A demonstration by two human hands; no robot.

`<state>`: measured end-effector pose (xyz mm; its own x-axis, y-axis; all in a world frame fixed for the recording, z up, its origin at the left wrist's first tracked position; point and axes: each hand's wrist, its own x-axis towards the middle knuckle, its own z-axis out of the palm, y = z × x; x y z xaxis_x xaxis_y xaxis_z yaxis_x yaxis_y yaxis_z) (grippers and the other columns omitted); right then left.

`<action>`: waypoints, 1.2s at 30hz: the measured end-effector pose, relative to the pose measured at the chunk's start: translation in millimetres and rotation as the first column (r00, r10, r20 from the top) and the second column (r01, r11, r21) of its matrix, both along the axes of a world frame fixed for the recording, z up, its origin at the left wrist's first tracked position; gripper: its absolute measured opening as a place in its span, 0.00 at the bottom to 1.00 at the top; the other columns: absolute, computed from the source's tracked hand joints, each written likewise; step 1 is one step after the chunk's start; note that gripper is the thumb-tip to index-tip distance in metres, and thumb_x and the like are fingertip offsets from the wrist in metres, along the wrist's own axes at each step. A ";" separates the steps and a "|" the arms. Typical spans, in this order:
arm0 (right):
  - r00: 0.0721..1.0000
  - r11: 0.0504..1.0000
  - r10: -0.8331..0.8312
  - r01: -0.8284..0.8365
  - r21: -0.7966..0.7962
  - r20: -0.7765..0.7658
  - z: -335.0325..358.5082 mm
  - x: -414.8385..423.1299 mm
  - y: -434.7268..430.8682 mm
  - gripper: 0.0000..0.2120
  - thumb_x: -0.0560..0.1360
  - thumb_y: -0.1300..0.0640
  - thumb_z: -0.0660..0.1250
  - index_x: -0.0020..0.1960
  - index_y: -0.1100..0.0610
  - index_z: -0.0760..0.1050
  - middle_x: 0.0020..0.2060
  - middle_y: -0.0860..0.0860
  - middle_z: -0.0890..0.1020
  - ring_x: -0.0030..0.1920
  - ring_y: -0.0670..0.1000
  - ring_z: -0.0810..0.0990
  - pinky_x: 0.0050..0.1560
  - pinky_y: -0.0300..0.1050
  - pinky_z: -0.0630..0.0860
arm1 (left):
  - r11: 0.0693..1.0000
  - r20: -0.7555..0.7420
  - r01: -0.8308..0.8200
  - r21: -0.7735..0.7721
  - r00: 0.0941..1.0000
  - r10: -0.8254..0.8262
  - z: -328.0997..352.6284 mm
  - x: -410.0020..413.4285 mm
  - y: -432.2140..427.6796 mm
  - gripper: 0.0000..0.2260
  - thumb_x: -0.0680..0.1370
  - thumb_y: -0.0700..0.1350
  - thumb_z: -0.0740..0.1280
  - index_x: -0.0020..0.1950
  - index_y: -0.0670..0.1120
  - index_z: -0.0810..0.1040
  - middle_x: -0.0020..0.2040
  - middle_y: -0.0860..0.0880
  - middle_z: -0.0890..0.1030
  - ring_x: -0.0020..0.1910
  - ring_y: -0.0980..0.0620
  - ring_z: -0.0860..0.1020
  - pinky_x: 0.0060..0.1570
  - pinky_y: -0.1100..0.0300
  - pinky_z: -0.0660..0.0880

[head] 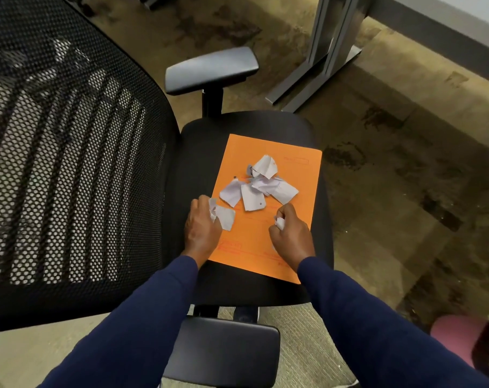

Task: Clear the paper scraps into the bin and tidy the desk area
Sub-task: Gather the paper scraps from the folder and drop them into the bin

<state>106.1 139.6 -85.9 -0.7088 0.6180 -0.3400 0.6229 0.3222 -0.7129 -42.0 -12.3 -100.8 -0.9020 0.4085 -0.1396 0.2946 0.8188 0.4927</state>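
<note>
- A black office chair fills the view, with its seat (198, 163) in the middle and its mesh backrest (70, 163) large on the left.
- An orange folder (279, 152) lies flat on the seat. Its right edge reaches nearly to the right edge of the seat.
- The paper scraps (254, 189) lie in a loose heap on the middle of the folder. They are torn white pieces, some flat and some folded or creased, and several overlap or touch.
- The left hand (202, 225) sits at the left edge of the folder, just near of the heap. Its fingers are curled round a white scrap (225, 217), and the larger part of that scrap sticks out to the right over the orange surface.
- The right hand (292, 233) rests over the near right part of the folder. It is closed into a loose fist with a crumpled scrap (279, 222) pinched in its fingers, and only a small white bit shows.
- The two hands are apart, with bare orange folder between them. Neither touches the main heap.
- Both arms wear dark blue sleeves (142, 317) and come in from the near edge.
- One armrest (212, 70) stands on the far side of the seat. The near armrest (223, 351) lies between the two forearms.
- A grey metal desk leg (330, 49) stands on the mottled brown carpet (405, 163) at the far right.
- A blurred pink shape (456, 337) shows at the near right, and I cannot tell what it is.
</note>
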 end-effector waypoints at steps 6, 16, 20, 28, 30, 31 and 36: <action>0.999 1.000 -0.028 0.029 0.013 -0.037 17.4 4.0 3.1 0.09 0.77 0.57 0.64 0.51 0.48 0.64 0.37 0.50 0.77 0.35 0.53 0.77 0.34 0.49 0.71 | 0.995 0.007 0.014 0.095 1.000 -0.015 24.3 6.1 0.2 0.15 0.77 0.36 0.65 0.63 0.44 0.71 0.56 0.43 0.73 0.51 0.44 0.74 0.47 0.52 0.71; 0.985 0.992 -0.128 0.130 0.005 -0.112 55.5 35.6 35.9 0.10 0.75 0.59 0.64 0.53 0.50 0.65 0.37 0.51 0.77 0.35 0.56 0.77 0.31 0.48 0.69 | 0.979 -0.046 0.107 0.174 0.994 -0.100 63.3 43.4 57.5 0.05 0.80 0.39 0.61 0.56 0.44 0.72 0.51 0.48 0.69 0.47 0.48 0.72 0.42 0.56 0.67; 0.967 0.977 -0.213 0.212 -0.021 -0.141 65.2 71.8 62.4 0.10 0.74 0.59 0.64 0.51 0.50 0.65 0.37 0.51 0.79 0.35 0.56 0.78 0.35 0.55 0.75 | 0.956 -0.033 0.170 0.238 0.985 -0.167 69.0 80.2 101.9 0.06 0.80 0.40 0.62 0.57 0.46 0.71 0.54 0.48 0.72 0.50 0.48 0.73 0.45 0.55 0.70; 0.921 0.931 -0.358 0.364 0.012 -0.156 67.3 162.5 119.9 0.11 0.74 0.59 0.64 0.50 0.47 0.65 0.37 0.47 0.77 0.35 0.50 0.77 0.33 0.49 0.71 | 0.913 -0.035 0.324 0.248 0.945 -0.326 68.9 167.7 191.9 0.05 0.77 0.38 0.64 0.52 0.43 0.70 0.49 0.44 0.74 0.47 0.43 0.73 0.42 0.54 0.66; 0.895 0.907 -0.415 0.422 0.011 -0.162 65.2 196.7 138.5 0.11 0.74 0.59 0.64 0.49 0.47 0.65 0.36 0.47 0.77 0.34 0.49 0.76 0.31 0.46 0.69 | 0.890 -0.006 0.370 0.268 0.924 -0.383 68.8 200.8 218.4 0.05 0.77 0.39 0.64 0.50 0.45 0.69 0.49 0.45 0.73 0.45 0.45 0.73 0.41 0.55 0.65; 0.888 0.898 -0.431 0.440 0.020 -0.159 63.7 211.7 146.2 0.11 0.74 0.59 0.64 0.49 0.47 0.64 0.36 0.47 0.77 0.34 0.49 0.76 0.30 0.44 0.68 | 0.879 0.006 0.389 0.274 0.914 -0.406 69.1 215.4 229.4 0.05 0.77 0.41 0.63 0.50 0.46 0.68 0.49 0.46 0.73 0.44 0.47 0.73 0.41 0.56 0.65; 0.846 0.851 -0.517 0.524 0.023 -0.133 59.3 275.1 175.3 0.10 0.75 0.58 0.63 0.50 0.47 0.64 0.34 0.47 0.78 0.33 0.52 0.77 0.33 0.48 0.71 | 0.848 0.021 0.460 0.264 0.876 -0.482 60.3 276.3 274.0 0.06 0.77 0.40 0.65 0.50 0.47 0.69 0.49 0.50 0.72 0.43 0.51 0.71 0.41 0.58 0.65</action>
